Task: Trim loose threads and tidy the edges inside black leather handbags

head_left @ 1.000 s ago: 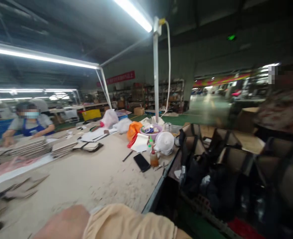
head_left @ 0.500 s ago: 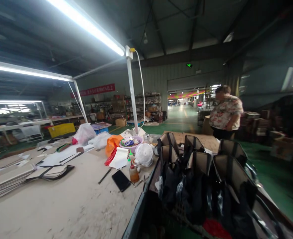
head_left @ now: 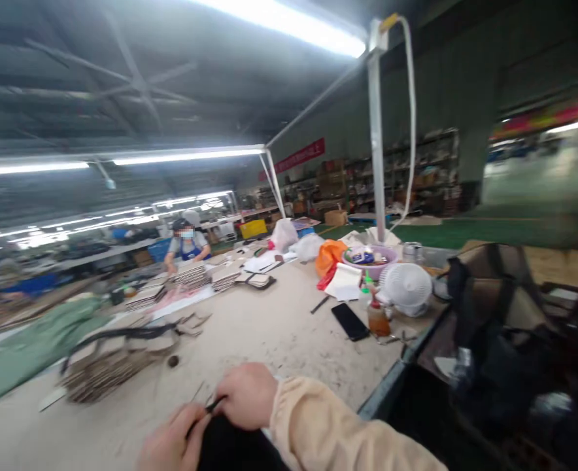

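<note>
At the bottom centre, my right hand [head_left: 248, 395], in a beige sleeve, has its fingers closed on the edge of a black piece of material [head_left: 235, 445]. Close beside it on the left, my left hand [head_left: 176, 437] pinches the same black edge. The lower part of the black piece runs out of the frame. Ahead of my hands lies the worktable [head_left: 250, 327], with a small dark round object [head_left: 173, 361] on it. A stack of grey-brown pieces [head_left: 107, 366] with black strips sits to the left.
A phone [head_left: 350, 321], a glue bottle [head_left: 378, 319], a white fan [head_left: 407, 288] and a purple basin [head_left: 371, 261] stand right of centre. Black bags [head_left: 509, 340] fill the right side. Green cloth [head_left: 38, 347] lies left; a masked person [head_left: 187, 245] works beyond.
The view has swung left, so the table items appear further right. Both my hands and the black piece have come into view, as have the stack, green cloth and masked person.
</note>
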A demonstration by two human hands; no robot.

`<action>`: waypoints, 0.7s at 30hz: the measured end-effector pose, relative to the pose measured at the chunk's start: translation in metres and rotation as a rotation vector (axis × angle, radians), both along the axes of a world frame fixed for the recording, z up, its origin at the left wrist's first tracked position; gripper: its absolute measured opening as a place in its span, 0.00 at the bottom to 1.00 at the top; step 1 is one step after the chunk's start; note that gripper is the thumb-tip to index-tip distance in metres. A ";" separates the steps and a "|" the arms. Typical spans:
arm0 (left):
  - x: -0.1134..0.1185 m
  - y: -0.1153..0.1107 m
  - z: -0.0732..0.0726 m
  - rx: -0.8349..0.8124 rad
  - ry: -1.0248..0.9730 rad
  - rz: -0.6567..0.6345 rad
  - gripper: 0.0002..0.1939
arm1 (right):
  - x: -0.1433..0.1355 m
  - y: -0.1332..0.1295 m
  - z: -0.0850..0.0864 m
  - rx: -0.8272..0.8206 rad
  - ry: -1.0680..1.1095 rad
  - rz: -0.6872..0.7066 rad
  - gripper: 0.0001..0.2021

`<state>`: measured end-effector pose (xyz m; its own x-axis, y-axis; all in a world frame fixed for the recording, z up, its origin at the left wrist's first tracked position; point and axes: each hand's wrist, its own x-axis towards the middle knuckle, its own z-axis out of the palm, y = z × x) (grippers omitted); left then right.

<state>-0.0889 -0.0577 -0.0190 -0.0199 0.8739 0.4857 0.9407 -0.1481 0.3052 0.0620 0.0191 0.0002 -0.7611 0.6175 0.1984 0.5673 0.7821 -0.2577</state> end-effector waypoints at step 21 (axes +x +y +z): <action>0.012 -0.014 0.008 -0.110 -0.107 0.096 0.03 | 0.012 0.003 -0.005 -0.015 0.118 0.094 0.10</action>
<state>-0.0767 -0.0713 -0.0107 -0.1518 0.9131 0.3783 0.9103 -0.0199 0.4134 0.0741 0.0223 -0.0046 -0.7880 0.5478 0.2811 0.4565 0.8261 -0.3303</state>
